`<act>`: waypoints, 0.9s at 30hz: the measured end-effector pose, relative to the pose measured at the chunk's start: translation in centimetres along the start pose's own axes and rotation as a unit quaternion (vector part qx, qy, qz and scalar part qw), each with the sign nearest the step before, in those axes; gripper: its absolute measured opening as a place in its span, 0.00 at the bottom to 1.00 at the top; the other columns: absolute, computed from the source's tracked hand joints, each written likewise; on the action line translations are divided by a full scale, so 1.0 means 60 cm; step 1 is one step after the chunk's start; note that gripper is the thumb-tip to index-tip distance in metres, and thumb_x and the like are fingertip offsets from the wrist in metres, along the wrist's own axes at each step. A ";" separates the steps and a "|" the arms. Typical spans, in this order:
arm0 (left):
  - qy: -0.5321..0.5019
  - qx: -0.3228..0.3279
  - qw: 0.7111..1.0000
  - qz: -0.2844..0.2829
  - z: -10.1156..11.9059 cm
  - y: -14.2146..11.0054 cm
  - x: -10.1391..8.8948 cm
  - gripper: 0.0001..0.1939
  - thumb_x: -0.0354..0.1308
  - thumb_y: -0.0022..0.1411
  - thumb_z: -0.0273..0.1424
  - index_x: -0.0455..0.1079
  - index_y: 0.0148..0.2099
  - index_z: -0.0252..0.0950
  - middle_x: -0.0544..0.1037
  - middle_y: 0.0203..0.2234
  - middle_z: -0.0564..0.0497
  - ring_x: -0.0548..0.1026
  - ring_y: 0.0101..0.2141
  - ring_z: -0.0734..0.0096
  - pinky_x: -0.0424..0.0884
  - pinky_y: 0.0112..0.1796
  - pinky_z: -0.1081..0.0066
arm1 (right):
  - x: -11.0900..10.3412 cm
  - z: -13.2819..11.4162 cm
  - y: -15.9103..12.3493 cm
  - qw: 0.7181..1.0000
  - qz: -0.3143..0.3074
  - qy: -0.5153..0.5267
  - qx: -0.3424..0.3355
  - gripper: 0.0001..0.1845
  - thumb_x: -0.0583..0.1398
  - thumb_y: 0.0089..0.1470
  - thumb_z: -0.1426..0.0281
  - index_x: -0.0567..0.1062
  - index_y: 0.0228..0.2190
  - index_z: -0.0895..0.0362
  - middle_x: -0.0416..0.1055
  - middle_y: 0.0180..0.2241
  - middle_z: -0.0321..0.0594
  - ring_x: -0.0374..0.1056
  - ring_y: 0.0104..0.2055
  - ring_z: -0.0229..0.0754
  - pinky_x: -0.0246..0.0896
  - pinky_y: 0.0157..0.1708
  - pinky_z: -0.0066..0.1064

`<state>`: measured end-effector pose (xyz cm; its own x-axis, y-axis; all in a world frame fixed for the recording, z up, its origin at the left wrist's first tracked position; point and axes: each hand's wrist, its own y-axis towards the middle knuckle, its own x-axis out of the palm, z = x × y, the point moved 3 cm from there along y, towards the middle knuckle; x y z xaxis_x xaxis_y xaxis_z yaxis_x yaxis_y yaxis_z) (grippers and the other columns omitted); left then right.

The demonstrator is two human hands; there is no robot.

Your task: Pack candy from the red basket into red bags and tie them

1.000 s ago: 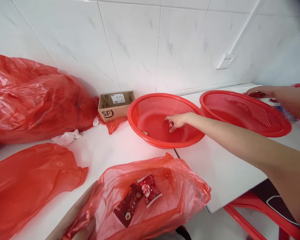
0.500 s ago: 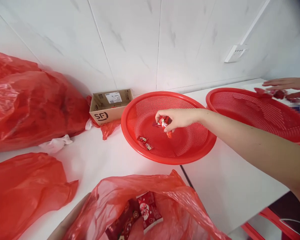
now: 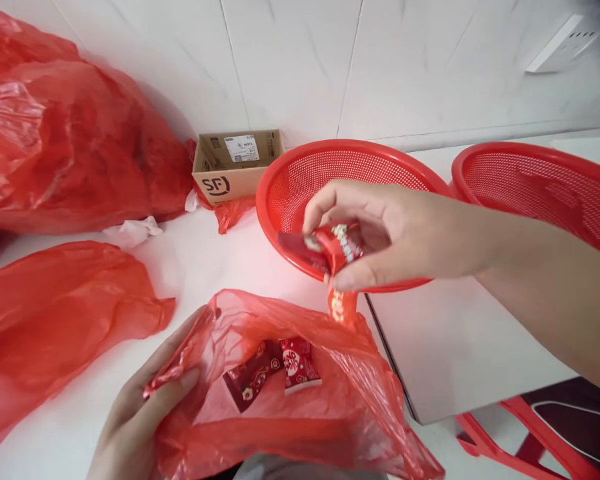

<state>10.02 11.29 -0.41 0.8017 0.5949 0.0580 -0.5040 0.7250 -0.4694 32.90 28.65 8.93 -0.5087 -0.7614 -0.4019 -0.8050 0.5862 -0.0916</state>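
Observation:
My right hand (image 3: pixel 375 233) is closed around several small wrapped candies (image 3: pixel 343 243), red, dark red and orange. It hangs over the near rim of a red mesh basket (image 3: pixel 300 160), close to the mouth of a red plastic bag (image 3: pixel 250 300). With its thumb and fingers, my left hand (image 3: pixel 155 393) grips the left edge of that bag, which gapes toward me. Inside the bag lie a dark red packet (image 3: pixel 253 375) and a brighter red packet (image 3: pixel 300 365) with white print. My right hand and its candies hide much of the basket's inside.
A small cardboard box (image 3: pixel 235 183) stands by the wall, left of the basket. Large full red bags (image 3: pixel 95 140) and a flat red bag (image 3: pixel 65 320) lie to the left. Another red basket (image 3: pixel 535 157) stands at the right, with a red stool (image 3: pixel 520 440) below.
My right hand has come up out of the basket toward me, carrying candies to the bag's mouth. My left hand now shows on the bag's edge. The view has tipped down; another person's hand has left it.

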 end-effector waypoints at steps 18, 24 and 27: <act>-0.045 0.087 0.993 -0.070 -0.016 -0.032 -0.038 0.34 0.69 0.47 0.30 0.72 0.58 0.40 0.74 0.57 0.42 0.79 0.35 0.69 0.75 0.34 0.78 | 0.176 0.031 0.008 0.976 -0.021 -0.215 0.028 0.20 0.59 0.52 0.74 0.67 0.48 0.51 0.71 0.36 0.37 0.67 0.35 0.40 0.57 0.32 0.28; -0.041 0.080 0.992 -0.084 -0.019 -0.032 -0.046 0.33 0.69 0.48 0.31 0.71 0.59 0.43 0.74 0.57 0.44 0.80 0.36 0.70 0.75 0.35 0.79 | 0.168 0.016 -0.017 0.977 0.034 -0.203 0.057 0.18 0.61 0.53 0.70 0.67 0.46 0.49 0.71 0.34 0.33 0.65 0.32 0.38 0.57 0.33 0.29; -0.038 0.078 0.992 -0.087 -0.019 -0.030 -0.047 0.34 0.69 0.48 0.32 0.71 0.59 0.43 0.74 0.56 0.43 0.80 0.34 0.69 0.76 0.36 0.77 | 0.163 0.019 -0.025 0.975 0.049 -0.209 0.061 0.18 0.61 0.53 0.68 0.68 0.46 0.48 0.73 0.38 0.34 0.68 0.37 0.40 0.58 0.37 0.31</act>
<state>9.04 7.90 -0.71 0.8572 0.4762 0.1961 -0.4083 0.8605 -0.3046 29.48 20.67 4.10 -0.3918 -0.5351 -0.7485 -0.7032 0.6987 -0.1314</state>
